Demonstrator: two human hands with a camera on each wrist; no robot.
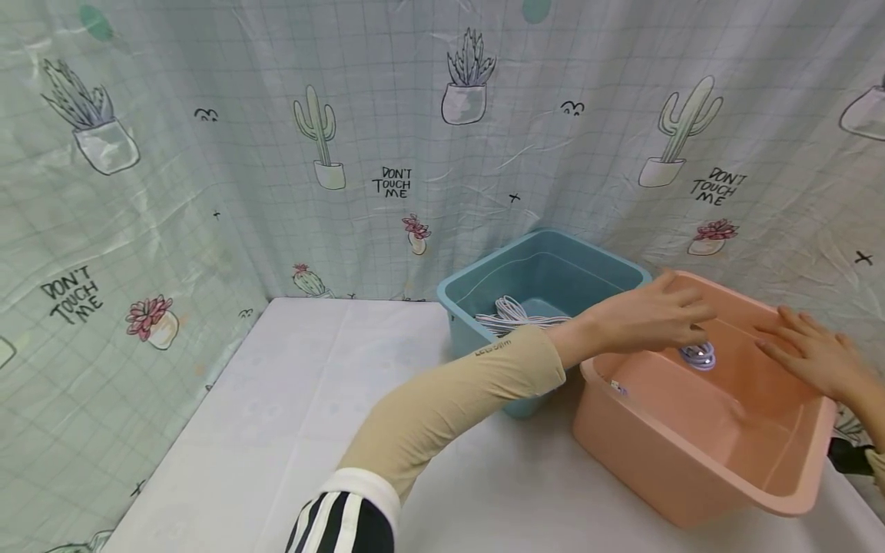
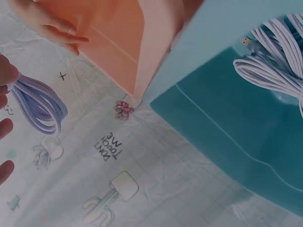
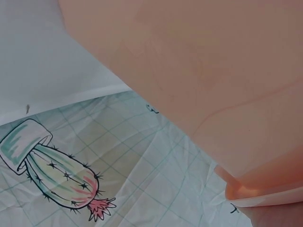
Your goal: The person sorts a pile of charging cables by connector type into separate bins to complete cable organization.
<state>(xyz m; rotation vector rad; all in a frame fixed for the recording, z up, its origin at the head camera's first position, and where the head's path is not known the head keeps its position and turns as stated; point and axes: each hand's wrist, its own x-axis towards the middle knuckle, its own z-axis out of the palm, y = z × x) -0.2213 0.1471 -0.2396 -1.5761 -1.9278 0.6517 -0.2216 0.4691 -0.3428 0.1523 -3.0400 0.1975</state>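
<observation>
My left hand (image 1: 646,313) reaches over the salmon-pink bin (image 1: 639,461) and pinches a coiled lavender cable (image 1: 700,355). In the left wrist view the loops of the cable (image 2: 40,106) hang from the fingertips at the left edge. My right hand (image 1: 823,357) rests on the far right rim of the pink bin with its fingers stretched out and spread. A small light piece (image 1: 618,386) shows against the bin's near inner wall, too small to make out.
Behind the pink bin stands a teal bin (image 1: 477,269) holding bundled white cables (image 1: 515,315). Both are on a white-covered table (image 1: 276,430). A cactus-print curtain (image 1: 373,138) hangs close behind and along the left side.
</observation>
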